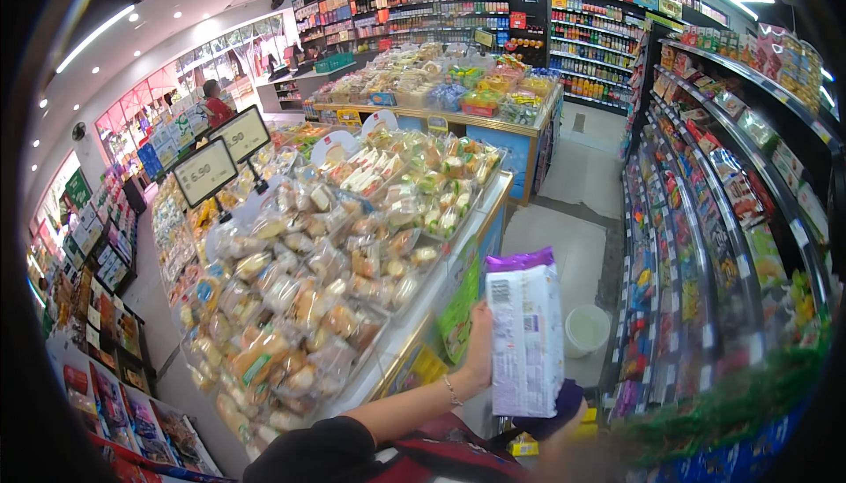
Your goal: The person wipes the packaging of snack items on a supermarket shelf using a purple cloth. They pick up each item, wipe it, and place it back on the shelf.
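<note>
My left hand [481, 341] grips the left side of a white and purple plastic-wrapped package [527, 344], which stands upright before me and bears printed writing. Its top end is a crimped purple seal. At the package's lower right, my right hand [576, 411] is blurred and partly hidden, with a dark purple cloth [562, 404] at its fingers. Whether this hand also touches the package cannot be told. To the left, a display counter [390, 364] bears many clear-wrapped breads [291, 311].
A white bucket [587, 331] stands on the aisle floor beyond my hands. Snack shelves [700, 251] line the right side. Two price signs [205, 171] rise from the bread display. Another goods-laden counter [515, 129] stands ahead; a person in red [217, 105] is far left.
</note>
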A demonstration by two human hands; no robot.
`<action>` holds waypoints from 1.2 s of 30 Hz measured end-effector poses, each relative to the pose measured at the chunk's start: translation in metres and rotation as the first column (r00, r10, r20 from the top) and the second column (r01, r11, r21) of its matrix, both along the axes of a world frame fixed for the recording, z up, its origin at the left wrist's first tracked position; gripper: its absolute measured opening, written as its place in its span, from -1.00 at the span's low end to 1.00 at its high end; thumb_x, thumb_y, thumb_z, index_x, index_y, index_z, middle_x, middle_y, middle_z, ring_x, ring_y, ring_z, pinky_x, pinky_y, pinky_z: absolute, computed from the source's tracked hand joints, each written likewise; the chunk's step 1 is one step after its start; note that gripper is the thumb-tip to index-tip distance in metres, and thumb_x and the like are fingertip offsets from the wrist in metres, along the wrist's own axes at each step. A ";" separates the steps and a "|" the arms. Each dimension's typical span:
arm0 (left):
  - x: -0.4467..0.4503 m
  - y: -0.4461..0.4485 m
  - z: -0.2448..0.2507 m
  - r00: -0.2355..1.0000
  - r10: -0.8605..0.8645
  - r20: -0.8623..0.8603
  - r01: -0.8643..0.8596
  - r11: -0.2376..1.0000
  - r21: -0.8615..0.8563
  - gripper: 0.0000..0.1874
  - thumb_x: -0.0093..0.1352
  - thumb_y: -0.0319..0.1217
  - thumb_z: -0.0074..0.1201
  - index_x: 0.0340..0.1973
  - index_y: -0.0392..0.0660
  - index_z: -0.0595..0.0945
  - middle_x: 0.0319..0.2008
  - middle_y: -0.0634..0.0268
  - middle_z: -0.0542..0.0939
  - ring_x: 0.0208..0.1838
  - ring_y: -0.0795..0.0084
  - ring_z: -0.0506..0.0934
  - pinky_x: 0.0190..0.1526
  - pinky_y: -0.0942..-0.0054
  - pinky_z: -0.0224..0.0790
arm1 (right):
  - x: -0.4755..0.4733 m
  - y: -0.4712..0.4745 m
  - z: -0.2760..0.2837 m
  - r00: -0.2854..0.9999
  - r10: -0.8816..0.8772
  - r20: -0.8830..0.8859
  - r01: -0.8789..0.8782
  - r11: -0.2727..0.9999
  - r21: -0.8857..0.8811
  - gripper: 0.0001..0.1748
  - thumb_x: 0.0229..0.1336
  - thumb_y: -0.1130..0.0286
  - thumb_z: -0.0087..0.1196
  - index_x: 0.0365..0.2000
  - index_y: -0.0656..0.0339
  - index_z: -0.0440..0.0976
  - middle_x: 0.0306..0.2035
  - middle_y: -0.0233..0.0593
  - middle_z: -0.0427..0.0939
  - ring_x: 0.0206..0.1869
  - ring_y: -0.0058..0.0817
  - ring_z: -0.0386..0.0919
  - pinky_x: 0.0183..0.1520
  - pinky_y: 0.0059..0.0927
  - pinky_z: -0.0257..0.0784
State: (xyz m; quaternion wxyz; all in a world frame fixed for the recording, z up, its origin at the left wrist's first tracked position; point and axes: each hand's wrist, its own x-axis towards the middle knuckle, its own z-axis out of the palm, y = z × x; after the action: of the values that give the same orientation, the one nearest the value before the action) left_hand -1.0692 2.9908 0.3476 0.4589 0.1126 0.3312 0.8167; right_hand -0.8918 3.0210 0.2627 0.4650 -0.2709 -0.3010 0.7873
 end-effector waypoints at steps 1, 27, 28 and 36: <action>-0.017 0.024 -0.017 0.999 0.023 0.025 -0.023 0.999 0.026 -0.57 0.45 -0.14 -0.26 0.11 -0.13 0.20 -0.01 0.17 0.40 0.01 0.38 0.45 0.07 0.37 0.33 | -0.010 0.017 -0.006 0.990 -0.087 -0.115 0.062 0.976 -0.209 -0.69 0.22 0.26 -0.19 -0.16 0.23 0.41 -0.21 -0.31 0.51 -0.13 -0.53 0.43 0.00 -0.43 0.32; -0.118 0.349 0.061 -0.221 -0.890 0.399 0.589 0.204 0.782 -0.36 0.36 -0.24 -0.03 0.25 -0.16 0.08 -0.02 0.11 0.29 -0.21 0.39 0.33 -0.17 0.32 0.37 | -0.112 0.257 -0.001 0.964 -0.219 0.152 0.165 0.938 0.306 -0.69 0.13 0.48 -0.08 -0.09 0.30 0.37 -0.27 -0.34 0.50 -0.21 -0.62 0.43 -0.17 -0.55 0.37; -0.106 0.342 0.063 -0.222 -0.873 0.434 0.648 0.200 0.735 -0.35 0.36 -0.25 -0.03 0.25 -0.17 0.08 -0.10 0.14 0.29 -0.28 0.43 0.30 -0.24 0.42 0.31 | -0.100 0.251 -0.006 0.931 -0.331 0.152 0.284 0.921 0.267 -0.66 0.11 0.51 -0.07 -0.06 0.30 0.35 -0.30 -0.36 0.49 -0.25 -0.65 0.42 -0.21 -0.57 0.37; -0.023 0.361 -0.010 -0.724 -0.563 0.398 0.598 -0.225 0.769 -0.36 0.39 -0.12 -0.12 0.25 -0.17 0.11 -0.08 0.10 0.37 -0.23 0.27 0.42 -0.11 0.29 0.34 | -0.034 0.254 0.058 0.747 -0.592 0.301 0.524 0.804 0.281 -0.34 0.04 0.55 -0.02 0.20 0.25 0.07 -0.34 -0.47 0.45 -0.41 -0.78 0.35 -0.36 -0.74 0.27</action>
State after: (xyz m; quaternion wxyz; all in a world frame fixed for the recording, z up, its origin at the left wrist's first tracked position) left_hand -1.0919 3.3519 0.3373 0.9769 -0.1151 -0.1801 -0.0055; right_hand -0.9253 3.2751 0.3205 0.6357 -0.4507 -0.3578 0.5144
